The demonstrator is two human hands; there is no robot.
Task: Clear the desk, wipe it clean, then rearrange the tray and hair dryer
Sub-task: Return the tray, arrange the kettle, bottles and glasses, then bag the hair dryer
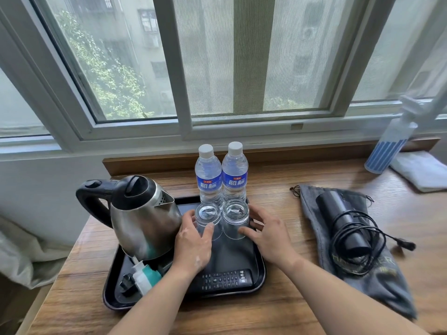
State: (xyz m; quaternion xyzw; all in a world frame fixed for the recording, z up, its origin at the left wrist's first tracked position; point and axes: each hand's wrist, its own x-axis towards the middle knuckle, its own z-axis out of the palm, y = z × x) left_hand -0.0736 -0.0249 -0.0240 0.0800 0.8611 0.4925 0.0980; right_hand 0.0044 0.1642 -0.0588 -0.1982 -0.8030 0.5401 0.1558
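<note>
- Head view: the black tray [262,269] sits on the wooden desk [278,313] under the window, near the left end. It carries a steel kettle [142,218], two water bottles [208,175] at the back, two upturned glasses in front of them and a remote control [225,280] along the near edge.
- The hair dryer [338,218] lies well to the right of the tray on a grey pouch [377,288], with its black cord [358,243] looped loosely over the body.
- A folded white cloth [420,170] and a blurred spray bottle [389,146] are at the far right of the desk.
- The loaded tray looks heavy and unevenly weighted towards the kettle. It is stiff, so I would take it by two opposite rims and keep it level. The bottles and glasses stand tall and could tip or slide.
- The glasses are smooth, hard and breakable. They are best held round the sides, one in each hand, and kept from knocking together.
- The hair dryer body is rigid and probably light. The cord is floppy and may trail or snag, so it is best gathered with the body or lifted with the soft pouch.
- The left hand [192,245] is curled round the left glass [208,220], thumb on the near side and fingers on the left wall.
- The right hand [271,235] wraps the right glass [235,218] more loosely. Its thumb touches the near side and its spread fingers lie against the right wall.
- Both glasses stand on the tray, just beside each other.
</note>
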